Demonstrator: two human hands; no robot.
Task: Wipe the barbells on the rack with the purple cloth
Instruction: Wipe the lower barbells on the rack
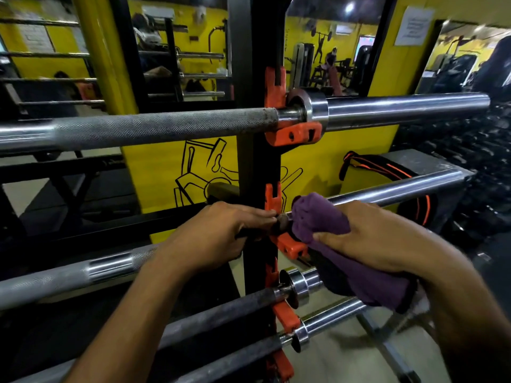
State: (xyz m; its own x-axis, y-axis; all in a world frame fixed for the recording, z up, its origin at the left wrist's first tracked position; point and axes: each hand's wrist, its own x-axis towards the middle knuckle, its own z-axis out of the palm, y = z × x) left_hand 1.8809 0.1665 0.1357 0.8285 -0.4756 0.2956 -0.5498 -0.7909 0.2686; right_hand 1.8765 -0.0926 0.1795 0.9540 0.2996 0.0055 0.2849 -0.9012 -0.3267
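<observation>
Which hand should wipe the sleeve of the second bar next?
Right hand: it already grips the purple cloth wrapped on that bar's sleeve. The left hand only grips the shaft beside the rack upright.

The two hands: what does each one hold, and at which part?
The right hand grips the purple cloth, bunched around the second barbell's sleeve beside the orange hook. The left hand grips the same barbell's shaft, just left of the black upright.

Black upright rack (253,167) with orange hooks (293,134); each hook carries a horizontal barbell, the top barbell (166,127) resting above three lower barbells (221,313).
</observation>
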